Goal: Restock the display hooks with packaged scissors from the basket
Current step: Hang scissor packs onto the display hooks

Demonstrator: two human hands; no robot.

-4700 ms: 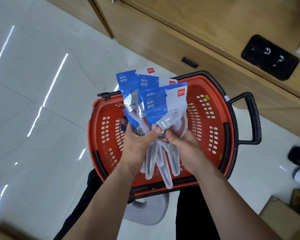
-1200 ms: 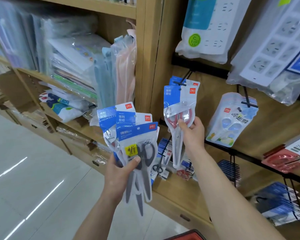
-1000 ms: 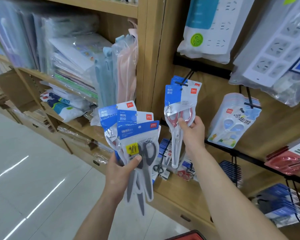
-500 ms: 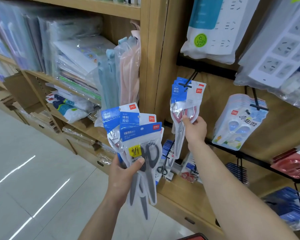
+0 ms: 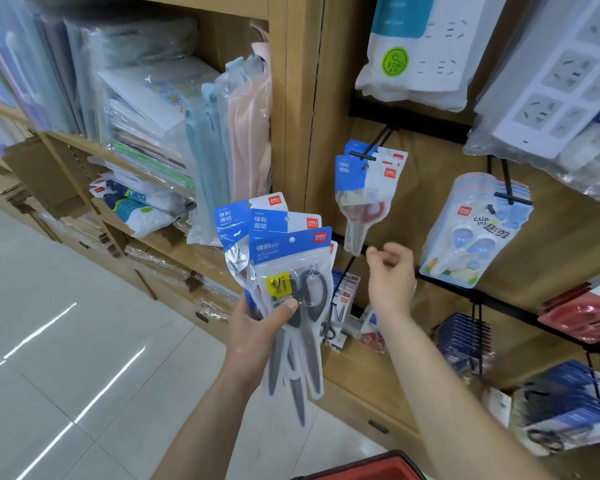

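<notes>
My left hand [image 5: 257, 327] grips a fan of several packaged scissors [image 5: 284, 258] with blue and white header cards; the front pack holds grey-handled scissors. A pack of red-handled scissors [image 5: 366, 202] hangs on a black display hook [image 5: 368, 152] on the wooden panel, with more packs behind it. My right hand [image 5: 390, 271] is below and to the right of that hanging pack, fingers loosely curled, holding nothing. The red basket [image 5: 364, 467] shows only its rim at the bottom edge.
Packs of small blue scissors [image 5: 471, 233] hang on the hook to the right. Power strips [image 5: 420, 46] hang above. Lower hooks carry more blue packs [image 5: 465, 337]. Shelves of plastic folders [image 5: 153, 116] stand on the left, over a white tiled floor.
My right hand has let go of the red-handled scissors pack, which now hangs on the hook, and has dropped down and right. The left hand still holds its bundle.
</notes>
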